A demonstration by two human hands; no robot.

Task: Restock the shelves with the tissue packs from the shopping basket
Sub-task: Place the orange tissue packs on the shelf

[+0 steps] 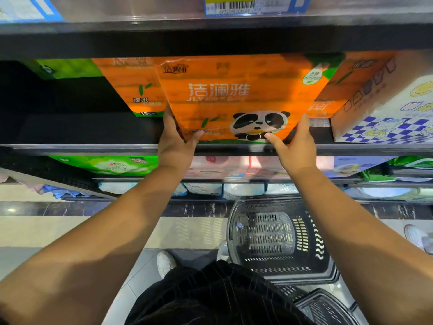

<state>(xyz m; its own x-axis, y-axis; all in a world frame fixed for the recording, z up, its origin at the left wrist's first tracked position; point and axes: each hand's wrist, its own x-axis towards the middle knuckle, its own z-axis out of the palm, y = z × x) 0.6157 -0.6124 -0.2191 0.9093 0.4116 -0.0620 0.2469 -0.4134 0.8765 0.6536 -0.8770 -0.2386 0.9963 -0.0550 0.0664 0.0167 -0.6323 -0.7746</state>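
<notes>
Gripped the orange tissue pack by its lower corners with left hand and right hand, at the shelf lip. Spotted nothing in the basket below; probably only needed pushing home.

Arms outstretched; left hand and right hand clasped at either side of the tissue pack

orange tissue pack with black-white panda print and green leaves, blue-white checkered box, green pack, black slotted basket, white shoe
</notes>
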